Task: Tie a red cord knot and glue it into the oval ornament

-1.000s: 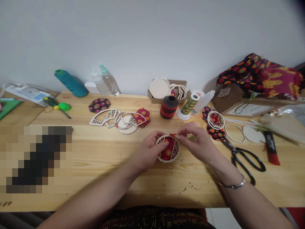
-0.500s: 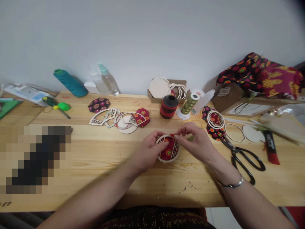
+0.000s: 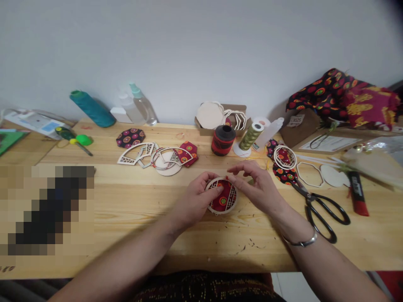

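A round wooden lattice frame backed with dark red patterned fabric [image 3: 222, 202] is tilted up above the table in front of me. My left hand [image 3: 200, 195] grips it by its left side, the thumb lying across the front and the fingers behind. At its top right edge is my right hand [image 3: 253, 184], thumb close to a small red cord [image 3: 227, 178] on the rim. The right index finger is lifted away from the thumb, with a gap between them. Whether the right thumb touches the cord or rim I cannot tell.
Black-handled scissors [image 3: 323, 209] and a black and red tube [image 3: 359, 195] lie at right. Behind the hands stand a red thread spool [image 3: 223, 140] and a green thread cone [image 3: 251, 136]. Fan-shaped wooden frames [image 3: 137, 154] lie left of centre. A cardboard box [image 3: 310, 130] bears fabric.
My right thumb and index finger have come apart from their pinch on the red cord at the rim. My left hand and the round frame have stayed in place.
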`<action>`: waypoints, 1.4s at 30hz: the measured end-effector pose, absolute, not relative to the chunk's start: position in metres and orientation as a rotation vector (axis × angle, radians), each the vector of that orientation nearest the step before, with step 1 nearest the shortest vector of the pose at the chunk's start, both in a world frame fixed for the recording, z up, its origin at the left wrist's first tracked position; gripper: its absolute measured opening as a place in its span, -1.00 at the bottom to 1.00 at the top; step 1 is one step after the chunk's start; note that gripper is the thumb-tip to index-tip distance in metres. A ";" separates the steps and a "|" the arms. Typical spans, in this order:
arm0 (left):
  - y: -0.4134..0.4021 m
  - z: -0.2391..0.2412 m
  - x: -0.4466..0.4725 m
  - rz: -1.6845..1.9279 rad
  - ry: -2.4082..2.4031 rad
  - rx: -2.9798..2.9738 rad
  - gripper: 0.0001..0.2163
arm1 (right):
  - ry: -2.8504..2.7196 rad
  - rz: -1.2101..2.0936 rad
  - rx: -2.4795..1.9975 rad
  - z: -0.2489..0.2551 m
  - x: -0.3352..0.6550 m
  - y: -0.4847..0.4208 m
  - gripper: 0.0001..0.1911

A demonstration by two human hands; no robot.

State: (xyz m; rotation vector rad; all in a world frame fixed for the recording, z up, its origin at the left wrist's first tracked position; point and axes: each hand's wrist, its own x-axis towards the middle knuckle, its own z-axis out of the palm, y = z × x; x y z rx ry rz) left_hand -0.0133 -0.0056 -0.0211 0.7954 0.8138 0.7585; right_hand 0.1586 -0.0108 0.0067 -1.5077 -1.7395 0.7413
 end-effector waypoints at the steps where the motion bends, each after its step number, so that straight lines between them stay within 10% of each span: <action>1: -0.006 -0.021 -0.013 0.753 0.811 0.795 -0.79 | -1.741 0.733 -1.493 0.006 0.158 -0.011 -0.87; 42: -0.011 -0.016 -0.013 0.688 0.825 1.016 -0.84 | -1.206 1.290 -1.386 -0.004 0.149 -0.011 -0.88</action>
